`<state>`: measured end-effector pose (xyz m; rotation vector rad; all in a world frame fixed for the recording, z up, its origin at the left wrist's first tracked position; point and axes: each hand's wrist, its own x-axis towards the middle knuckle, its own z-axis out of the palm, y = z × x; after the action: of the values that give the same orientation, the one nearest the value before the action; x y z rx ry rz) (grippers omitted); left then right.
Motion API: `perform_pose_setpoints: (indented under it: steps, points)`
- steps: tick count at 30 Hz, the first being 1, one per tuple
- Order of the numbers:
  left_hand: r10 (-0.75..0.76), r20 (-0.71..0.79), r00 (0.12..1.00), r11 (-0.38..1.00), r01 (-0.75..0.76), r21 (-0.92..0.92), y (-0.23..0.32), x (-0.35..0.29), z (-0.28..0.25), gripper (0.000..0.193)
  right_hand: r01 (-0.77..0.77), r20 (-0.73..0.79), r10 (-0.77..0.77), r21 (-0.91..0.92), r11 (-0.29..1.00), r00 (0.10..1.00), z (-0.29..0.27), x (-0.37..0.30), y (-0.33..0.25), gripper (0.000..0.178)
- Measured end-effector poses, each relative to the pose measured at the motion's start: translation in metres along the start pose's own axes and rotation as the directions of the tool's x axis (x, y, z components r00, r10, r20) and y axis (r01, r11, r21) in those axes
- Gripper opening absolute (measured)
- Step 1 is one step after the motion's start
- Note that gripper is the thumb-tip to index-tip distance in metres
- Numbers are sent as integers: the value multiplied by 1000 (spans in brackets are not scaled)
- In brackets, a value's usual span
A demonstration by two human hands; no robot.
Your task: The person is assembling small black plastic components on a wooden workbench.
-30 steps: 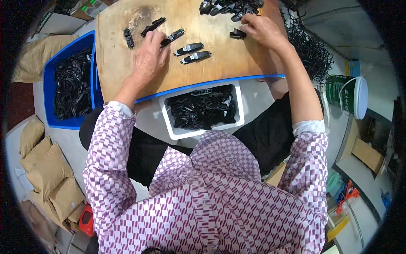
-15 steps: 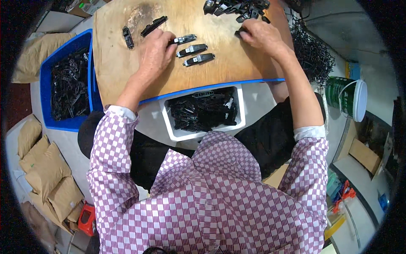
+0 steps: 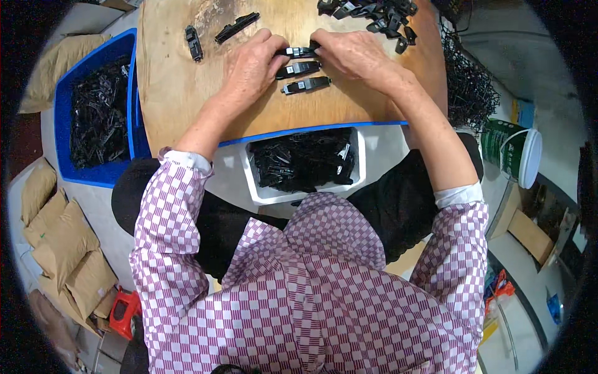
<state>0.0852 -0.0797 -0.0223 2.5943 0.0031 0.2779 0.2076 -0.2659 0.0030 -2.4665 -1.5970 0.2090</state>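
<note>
Three slim black plastic parts with silver-grey sections lie in a short column on the wooden table. My left hand (image 3: 252,67) pinches the left end of the farthest part (image 3: 298,52). At its other end, my right hand (image 3: 354,56) is closed on a small black plastic piece (image 3: 314,45), mostly covered by the fingers. Just nearer lie the middle part (image 3: 299,69) and the nearest part (image 3: 306,85), both untouched. Beyond my left hand rest a long black strip (image 3: 237,27) and a short black part (image 3: 194,43).
Small black pieces (image 3: 389,22) are heaped at the table's (image 3: 180,93) far right. A white box (image 3: 249,177) of black parts sits below its near edge. To the left stands a blue bin (image 3: 62,143); a green bucket (image 3: 501,144) is at right.
My right hand has come left from the heap to the farthest part, bringing a small black piece. My left hand has shifted slightly right and stays at that part's left end.
</note>
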Motion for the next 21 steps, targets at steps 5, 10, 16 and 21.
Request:
perform_pose_setpoints:
  steps: [5, 10, 16, 21]
  points:
    - [-34, -4, 999, 999, 34, 0, -2, -2, 0, 15, 47, -6, -47, 55, 997, 999, -3, -2, -4, 14]
    - [15, -6, 1000, 1000, -15, -15, -4, -1, 1, 13, 52, -18, -51, 106, 993, 999, 2, 0, -6, 12]
    - [16, 2, 1000, 999, -16, -32, -9, 6, 2, 12, 56, -42, -53, 64, 996, 998, 10, 12, -11, 13]
    - [67, 0, 998, 998, -67, 16, -15, 8, 0, 12, 49, -65, -46, 56, 997, 997, 21, 22, -18, 13]
